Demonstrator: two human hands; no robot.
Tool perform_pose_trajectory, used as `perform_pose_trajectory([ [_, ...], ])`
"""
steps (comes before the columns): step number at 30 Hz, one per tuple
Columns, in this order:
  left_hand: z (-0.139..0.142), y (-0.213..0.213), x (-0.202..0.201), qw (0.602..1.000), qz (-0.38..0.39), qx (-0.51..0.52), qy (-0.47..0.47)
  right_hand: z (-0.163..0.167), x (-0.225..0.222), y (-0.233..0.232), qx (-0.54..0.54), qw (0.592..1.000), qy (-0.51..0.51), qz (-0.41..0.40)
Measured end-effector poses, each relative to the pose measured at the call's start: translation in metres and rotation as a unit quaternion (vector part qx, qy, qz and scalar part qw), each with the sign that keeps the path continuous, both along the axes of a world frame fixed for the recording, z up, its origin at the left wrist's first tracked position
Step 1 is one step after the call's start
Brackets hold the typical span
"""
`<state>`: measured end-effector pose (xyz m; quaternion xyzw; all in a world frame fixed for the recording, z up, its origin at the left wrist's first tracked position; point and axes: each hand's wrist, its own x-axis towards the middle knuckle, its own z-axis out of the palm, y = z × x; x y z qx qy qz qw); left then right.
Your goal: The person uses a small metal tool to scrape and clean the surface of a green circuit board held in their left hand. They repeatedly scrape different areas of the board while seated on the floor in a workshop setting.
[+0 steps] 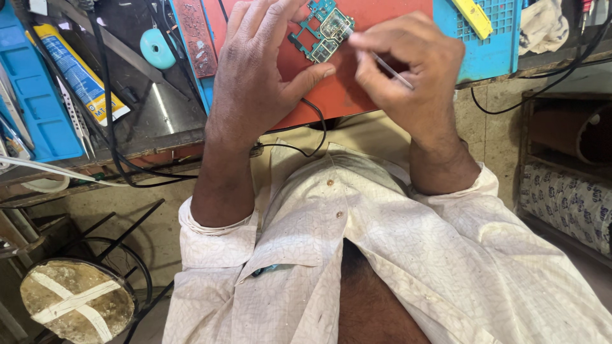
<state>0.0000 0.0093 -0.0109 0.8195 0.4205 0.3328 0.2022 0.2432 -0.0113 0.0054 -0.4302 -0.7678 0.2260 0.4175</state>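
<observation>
Nearest, the person's pale patterned shirt fills the lower part of the view, its sleeves rolled back at both forearms. Beyond it, the left hand lies flat on an orange-red work mat, its fingers stretched long and close together, thumb reaching right. The thumb tip and the fingertips touch the edges of a small teal circuit board, which lies on the mat between the two hands, steadied rather than gripped. The right hand sits just right of the board, its fingers curled tight and pinched on a thin metal tool; whether the tool's tip meets the board is hidden by the fingers. A black cable loops below the left thumb. Well left of the left hand lies a yellow-and-blue tube, and past it a blue tray.
</observation>
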Motion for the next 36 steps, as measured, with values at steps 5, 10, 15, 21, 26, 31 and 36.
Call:
perform_pose_trajectory([
  [5,0.001,0.001,0.001,1.000,-0.001,0.000,-0.003,-0.002,0.001,-0.001,0.010,1.000,-0.003,-0.024],
  [10,0.003,-0.001,0.000,1.000,0.004,-0.004,0.003,-0.006,0.001,0.000,-0.018,1.000,0.008,-0.017],
  [15,0.004,-0.001,0.001,1.000,0.002,-0.009,0.002,-0.004,0.002,-0.001,0.010,1.000,0.008,0.012],
  [21,0.006,-0.001,0.002,1.000,0.006,-0.014,0.003,-0.008,0.005,-0.001,-0.005,1.000,0.010,-0.001],
  [26,0.011,-0.001,0.003,1.000,0.002,-0.010,-0.003,-0.005,0.005,-0.002,-0.071,0.993,0.091,-0.001],
  [31,0.013,0.001,0.000,0.999,-0.028,0.039,-0.016,0.004,0.005,-0.004,-0.180,0.956,0.227,-0.048],
  [36,0.006,-0.002,-0.003,1.000,-0.022,0.007,0.000,0.003,0.017,0.004,-0.141,0.979,0.141,0.036],
])
